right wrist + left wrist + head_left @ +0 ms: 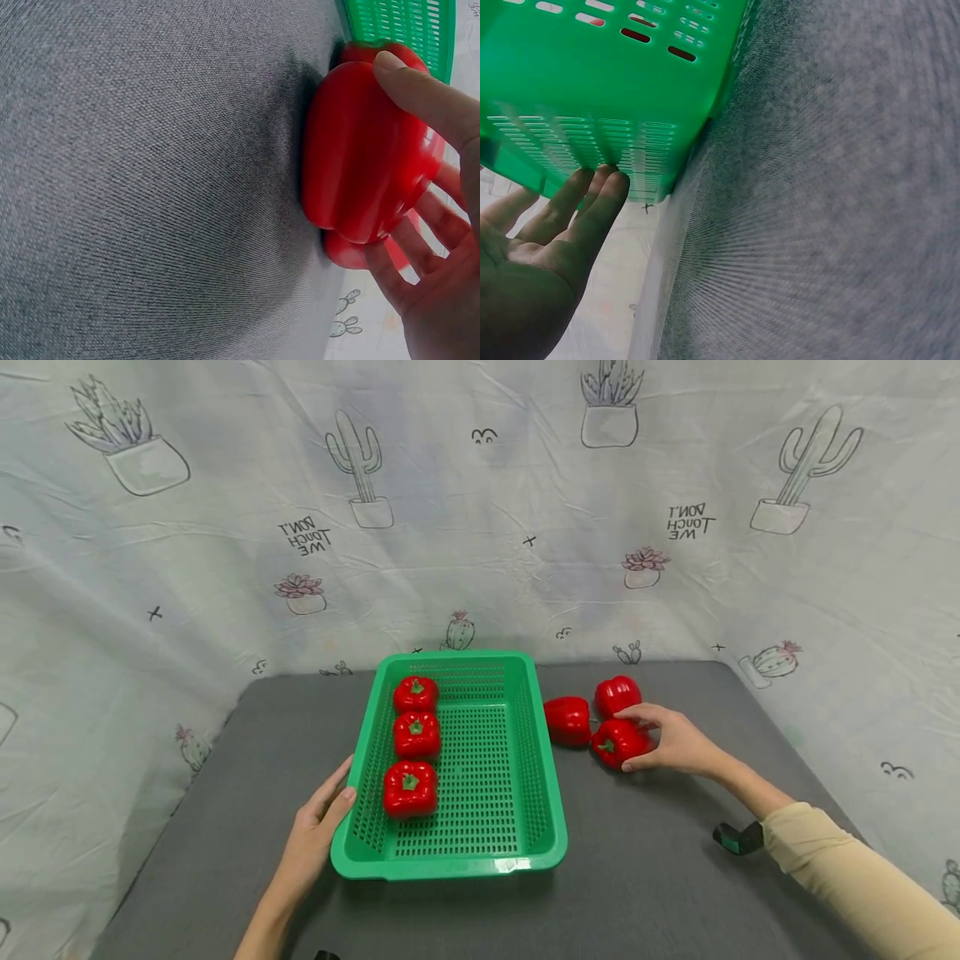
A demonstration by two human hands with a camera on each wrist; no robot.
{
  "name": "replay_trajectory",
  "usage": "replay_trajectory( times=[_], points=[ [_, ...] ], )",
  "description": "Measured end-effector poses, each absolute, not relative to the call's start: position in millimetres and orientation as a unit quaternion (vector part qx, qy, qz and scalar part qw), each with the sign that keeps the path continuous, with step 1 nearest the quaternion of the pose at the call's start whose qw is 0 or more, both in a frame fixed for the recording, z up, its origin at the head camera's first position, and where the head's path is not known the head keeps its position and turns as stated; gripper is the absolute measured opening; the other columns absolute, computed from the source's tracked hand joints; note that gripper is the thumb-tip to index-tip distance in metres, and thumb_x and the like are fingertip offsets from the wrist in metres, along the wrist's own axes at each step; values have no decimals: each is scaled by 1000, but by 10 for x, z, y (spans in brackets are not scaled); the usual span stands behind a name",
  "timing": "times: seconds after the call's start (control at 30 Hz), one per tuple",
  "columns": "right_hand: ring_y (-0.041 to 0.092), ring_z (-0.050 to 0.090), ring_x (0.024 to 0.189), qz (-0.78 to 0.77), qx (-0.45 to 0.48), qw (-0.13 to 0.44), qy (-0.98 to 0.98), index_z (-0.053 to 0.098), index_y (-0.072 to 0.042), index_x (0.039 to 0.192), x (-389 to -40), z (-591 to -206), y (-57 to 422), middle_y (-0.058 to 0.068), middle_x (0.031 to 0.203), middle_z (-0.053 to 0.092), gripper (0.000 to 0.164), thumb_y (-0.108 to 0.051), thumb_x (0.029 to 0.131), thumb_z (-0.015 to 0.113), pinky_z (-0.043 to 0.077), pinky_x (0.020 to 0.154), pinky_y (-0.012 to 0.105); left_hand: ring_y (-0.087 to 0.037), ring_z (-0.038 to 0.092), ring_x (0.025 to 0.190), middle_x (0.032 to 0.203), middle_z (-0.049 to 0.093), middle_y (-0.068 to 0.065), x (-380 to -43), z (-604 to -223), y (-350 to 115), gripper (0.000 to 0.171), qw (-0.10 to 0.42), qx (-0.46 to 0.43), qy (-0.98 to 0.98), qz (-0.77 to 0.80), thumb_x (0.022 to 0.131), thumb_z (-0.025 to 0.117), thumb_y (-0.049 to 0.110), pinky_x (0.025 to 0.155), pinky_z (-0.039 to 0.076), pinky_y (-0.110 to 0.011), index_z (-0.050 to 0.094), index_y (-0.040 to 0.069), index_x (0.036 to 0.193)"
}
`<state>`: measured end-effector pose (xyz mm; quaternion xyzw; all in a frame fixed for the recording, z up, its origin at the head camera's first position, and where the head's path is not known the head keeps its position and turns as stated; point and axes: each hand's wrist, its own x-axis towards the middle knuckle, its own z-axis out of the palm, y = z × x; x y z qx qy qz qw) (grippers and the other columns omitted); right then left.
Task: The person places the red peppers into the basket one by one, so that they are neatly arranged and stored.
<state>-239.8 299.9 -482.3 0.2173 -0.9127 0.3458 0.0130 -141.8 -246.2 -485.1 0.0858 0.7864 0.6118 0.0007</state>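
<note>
A green plastic basket with perforated walls holds three red bell peppers in a column along its left side, among them the nearest pepper. My left hand is at the basket's left rim, its fairly straight fingers against the outside wall. To the right of the basket, my right hand grips a red bell pepper, thumb on one side and fingers on the other. That pepper lies on its side at the grey tabletop. Close by are another bell pepper behind it and one beside the basket.
The grey table extends around the basket. A white curtain with cactus drawings hangs behind it and at both sides. A small black and green object shows beside the right sleeve.
</note>
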Motion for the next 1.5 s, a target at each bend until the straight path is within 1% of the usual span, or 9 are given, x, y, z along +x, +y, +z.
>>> replay_trajectory(
  times=[0.2,0.57,0.67,0.8,0.9,1.13,1.3,1.5],
  points=[
    [27,57,106,345,216,10,-913,60,-15,130,-2378,-4801,3009,5,125,59,71,-30,68,93,53,78,42,-11,46,128,152,38,-5,-1416,-4837,-2457,50,1,81,786,612,107,46,30,92,44,-20,33,28,155],
    [28,55,106,349,204,10,-915,60,-14,130,-2290,-4795,3012,8,125,57,70,-30,69,91,54,75,38,-10,45,129,154,36,-3,-1412,-4836,-2455,50,6,80,784,615,107,46,31,92,44,-21,33,28,155],
    [27,54,106,347,204,14,-915,59,-14,130,-2274,-4802,3007,6,124,57,70,-31,70,91,54,75,38,-12,45,130,154,36,-3,-1406,-4834,-2453,51,10,76,785,614,106,46,33,92,45,-21,33,28,155],
    [25,55,104,339,215,30,-916,60,-13,129,-2263,-4803,3007,6,122,59,68,-32,71,90,54,77,41,-19,40,134,154,35,-2,-1402,-4842,-2454,51,11,71,793,606,106,46,35,93,43,-20,32,29,155],
    [24,57,103,335,223,43,-914,61,-11,128,-2259,-4798,3012,6,122,59,67,-31,71,90,54,80,43,-21,38,136,154,34,-1,-1409,-4850,-2454,51,9,68,795,603,106,46,36,94,42,-20,32,30,155],
    [25,55,104,339,218,39,-914,59,-11,131,-2229,-4781,3018,7,125,58,68,-32,73,89,53,81,47,-20,43,133,152,38,0,-1413,-4850,-2437,51,8,64,790,610,106,47,37,93,45,-23,33,32,154],
    [25,55,106,348,220,37,-911,57,-10,133,-2213,-4752,3019,8,127,56,69,-32,75,88,53,81,50,-21,43,132,152,38,-1,-1411,-4861,-2433,51,9,68,791,608,106,47,37,93,45,-24,33,32,154],
    [24,53,107,364,223,42,-903,57,-12,134,-2212,-4673,3003,6,126,56,69,-30,75,88,52,81,52,-22,44,132,152,39,-2,-1419,-4873,-2441,50,-1,71,792,607,106,47,35,92,45,-23,34,32,154]
  ],
)
